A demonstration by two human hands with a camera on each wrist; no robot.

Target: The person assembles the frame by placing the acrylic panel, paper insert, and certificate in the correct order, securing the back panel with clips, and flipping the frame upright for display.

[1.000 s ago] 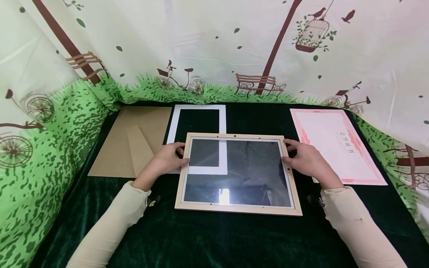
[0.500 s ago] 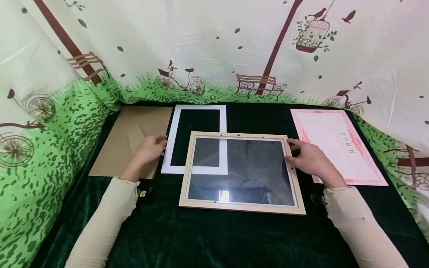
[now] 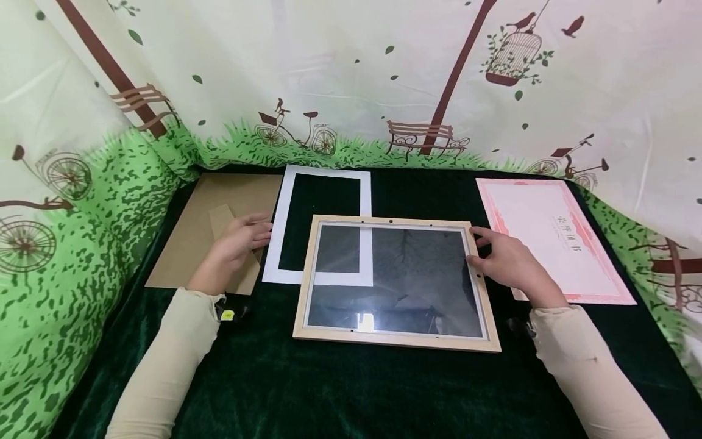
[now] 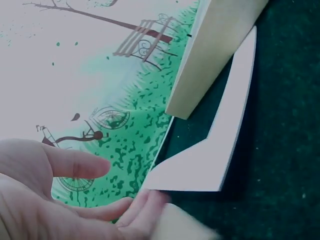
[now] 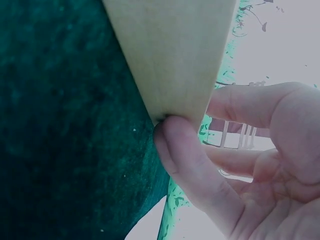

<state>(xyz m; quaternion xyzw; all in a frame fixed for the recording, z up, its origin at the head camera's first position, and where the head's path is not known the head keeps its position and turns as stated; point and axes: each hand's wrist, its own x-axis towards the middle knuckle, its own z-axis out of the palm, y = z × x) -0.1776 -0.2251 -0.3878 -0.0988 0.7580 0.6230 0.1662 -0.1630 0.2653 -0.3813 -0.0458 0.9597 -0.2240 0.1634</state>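
Observation:
In the head view a pale wooden picture frame (image 3: 397, 342) with a clear pane lies at the middle of the table. My right hand (image 3: 507, 265) holds its right side, the thumb (image 5: 177, 145) against the wood in the right wrist view. The white mat board (image 3: 276, 244), a rectangular border with a cut-out window, lies partly beneath the frame. At its left edge is my left hand (image 3: 233, 244), fingers extended, thumb apart from the board in the left wrist view. Under that hand lies the brown backing board (image 3: 186, 244) with its stand flap (image 3: 220, 219).
A pink-bordered sheet of paper (image 3: 548, 244) with printed characters lies at the right, partly behind my right hand. Dark green velvet (image 3: 351, 390) covers the table. A printed curtain (image 3: 340, 73) hangs behind and along the sides.
My left hand has let go of the frame and moved left to the mat board, whose far left corner has risen slightly. The frame has shifted a little right, with my right hand still on it.

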